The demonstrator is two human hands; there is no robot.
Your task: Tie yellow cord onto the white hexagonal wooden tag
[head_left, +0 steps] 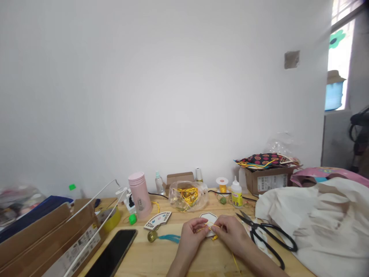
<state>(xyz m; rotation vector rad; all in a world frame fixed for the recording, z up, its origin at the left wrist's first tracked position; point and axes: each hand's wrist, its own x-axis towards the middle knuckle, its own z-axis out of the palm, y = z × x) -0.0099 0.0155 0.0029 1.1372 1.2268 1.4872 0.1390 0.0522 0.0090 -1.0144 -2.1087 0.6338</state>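
My left hand and my right hand meet over the wooden table, each pinching a thin yellow cord whose tail hangs below my right hand. Just behind my fingers lies a white hexagonal piece with a dark rim, partly covered by them. To the left are a fan-shaped decorated piece and a round brass-coloured bell with a blue tassel. Black-handled scissors lie open to the right of my right hand.
Behind stand a clear bag of yellow cords, a thread spool and a glue bottle. Left are a pink tumbler, phone and cardboard box. White cloth and a full carton occupy the right.
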